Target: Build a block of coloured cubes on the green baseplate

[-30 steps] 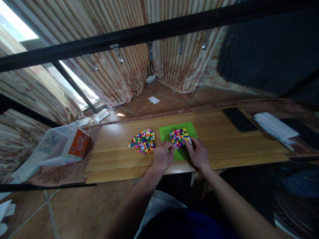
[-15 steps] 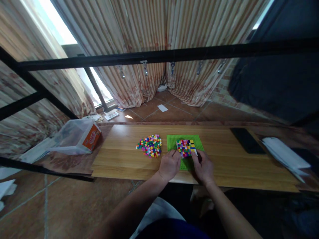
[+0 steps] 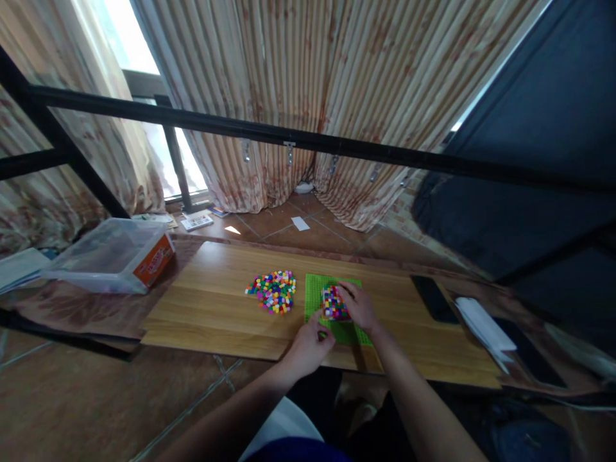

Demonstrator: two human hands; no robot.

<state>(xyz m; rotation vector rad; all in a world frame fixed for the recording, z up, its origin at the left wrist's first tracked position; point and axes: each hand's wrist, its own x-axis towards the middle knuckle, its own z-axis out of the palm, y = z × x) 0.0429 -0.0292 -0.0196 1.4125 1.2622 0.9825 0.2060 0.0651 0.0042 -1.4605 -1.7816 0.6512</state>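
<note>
A block of small multicoloured toy bricks is on a green studded baseplate. My left hand is at the block's near left corner, with its fingers closed against the edge and a gap showing between thumb and palm. From the right, my right hand reaches over the block's far right corner, its fingers bent onto the bricks and hiding that side. Whether the block touches the baseplate, I cannot tell. To the left lies a loose pile of coloured bricks, apart from both hands.
The wooden board carries the pile, the baseplate and a black phone-like slab at right. Beyond its right end are white papers. A clear plastic bin with an orange label stands at left. A dark bar crosses behind.
The view has tilted and shifted. My right hand has moved from the block's near right side to its far right corner; my left hand has slid to the near left corner.
</note>
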